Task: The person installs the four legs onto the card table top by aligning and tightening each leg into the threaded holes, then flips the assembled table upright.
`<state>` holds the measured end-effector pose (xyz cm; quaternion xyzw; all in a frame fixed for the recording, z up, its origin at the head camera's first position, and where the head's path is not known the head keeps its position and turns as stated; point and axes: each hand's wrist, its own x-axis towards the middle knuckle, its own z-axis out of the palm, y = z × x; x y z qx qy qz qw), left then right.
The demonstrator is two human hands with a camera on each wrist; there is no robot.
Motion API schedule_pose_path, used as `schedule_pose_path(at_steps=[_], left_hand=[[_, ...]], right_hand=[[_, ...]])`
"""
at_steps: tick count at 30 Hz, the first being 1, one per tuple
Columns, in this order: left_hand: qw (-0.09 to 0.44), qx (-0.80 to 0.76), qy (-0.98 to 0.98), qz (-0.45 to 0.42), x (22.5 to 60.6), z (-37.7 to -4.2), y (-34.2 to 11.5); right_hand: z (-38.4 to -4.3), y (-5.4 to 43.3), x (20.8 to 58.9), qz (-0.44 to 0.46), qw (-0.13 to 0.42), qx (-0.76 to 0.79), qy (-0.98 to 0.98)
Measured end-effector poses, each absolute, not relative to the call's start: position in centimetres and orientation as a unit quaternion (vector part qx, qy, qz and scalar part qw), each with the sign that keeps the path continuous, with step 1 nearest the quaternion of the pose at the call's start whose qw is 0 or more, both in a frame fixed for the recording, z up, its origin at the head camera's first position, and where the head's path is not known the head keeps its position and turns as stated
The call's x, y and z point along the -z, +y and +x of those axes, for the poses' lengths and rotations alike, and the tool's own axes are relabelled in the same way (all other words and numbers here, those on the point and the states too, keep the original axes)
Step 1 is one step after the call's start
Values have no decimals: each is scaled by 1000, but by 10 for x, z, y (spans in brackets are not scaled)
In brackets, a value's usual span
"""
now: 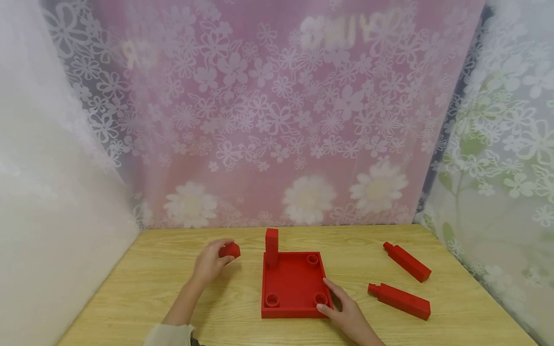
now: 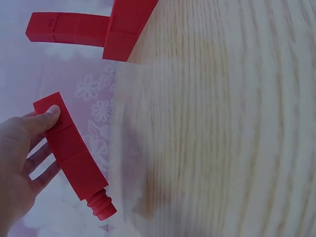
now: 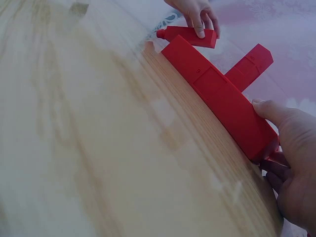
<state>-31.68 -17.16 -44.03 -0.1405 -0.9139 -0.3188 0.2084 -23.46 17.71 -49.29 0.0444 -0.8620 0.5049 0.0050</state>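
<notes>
Currently, the right hand (image 1: pixel 349 313) grips a square red base (image 1: pixel 294 313) at its near right corner; three round sockets (image 1: pixel 272 301) are bare. Right of that grip lies one loose post (image 1: pixel 402 301). The left hand (image 1: pixel 209 262) pinches a threaded post (image 2: pixel 70 143), unfitted. Between both grips, one upright post (image 1: pixel 271 246) seems fitted. Another loose post (image 1: pixel 408 262) lies farther off, so apparently three remain.

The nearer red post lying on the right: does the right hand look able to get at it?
Probably yes: only tabletop shows between the right hand and the post, though the hand must first release the tray.
</notes>
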Motion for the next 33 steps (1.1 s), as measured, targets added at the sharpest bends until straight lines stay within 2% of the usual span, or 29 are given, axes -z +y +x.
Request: schedule_pose_path(at_steps=[33], left_hand=[[225,411,-874,-132,403,-299,-144]], right_hand=[[-236,179,495,47,7,-505,-862]])
